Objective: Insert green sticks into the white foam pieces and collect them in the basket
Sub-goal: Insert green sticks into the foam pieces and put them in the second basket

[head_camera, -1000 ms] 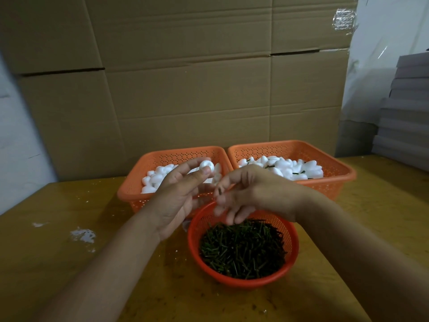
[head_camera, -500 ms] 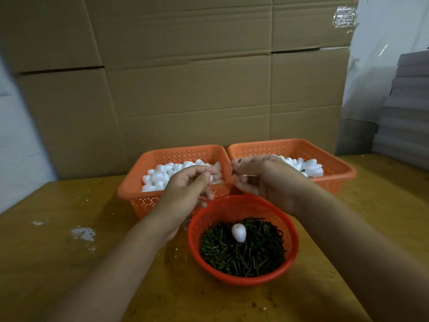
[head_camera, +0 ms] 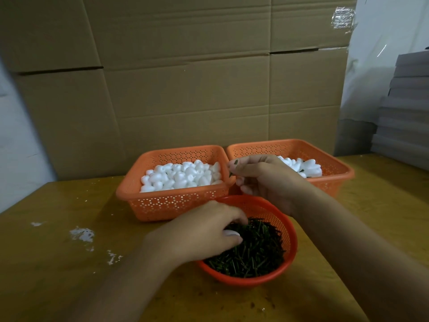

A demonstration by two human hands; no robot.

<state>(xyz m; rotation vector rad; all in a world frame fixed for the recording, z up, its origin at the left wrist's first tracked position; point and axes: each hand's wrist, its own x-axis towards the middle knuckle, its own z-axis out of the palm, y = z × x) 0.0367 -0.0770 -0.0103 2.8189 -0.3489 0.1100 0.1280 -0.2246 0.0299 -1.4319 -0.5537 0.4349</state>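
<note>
1. Cardboard sheets (head_camera: pixel 185 77) fill the background behind a yellow-brown wooden table (head_camera: pixel 58 263), which has white flecks at its lower left.
2. Two orange rectangular baskets sit side by side at mid-frame: the left basket (head_camera: pixel 176 203) holds plain white foam pieces (head_camera: pixel 183 175), and the right basket (head_camera: pixel 334 168) holds foam pieces with green sticks in them (head_camera: pixel 306 167).
3. At lower centre, a round orange bowl (head_camera: pixel 287 231) holds loose green sticks (head_camera: pixel 255 252).
4. Reaching in from the lower left, the left hand (head_camera: pixel 204 231) lies palm down in the bowl, fingers curled round a white foam piece (head_camera: pixel 231 233).
5. Raised above the bowl's far rim, the right hand (head_camera: pixel 267 180) pinches a single green stick (head_camera: pixel 232 168) at its curled fingertips.
</note>
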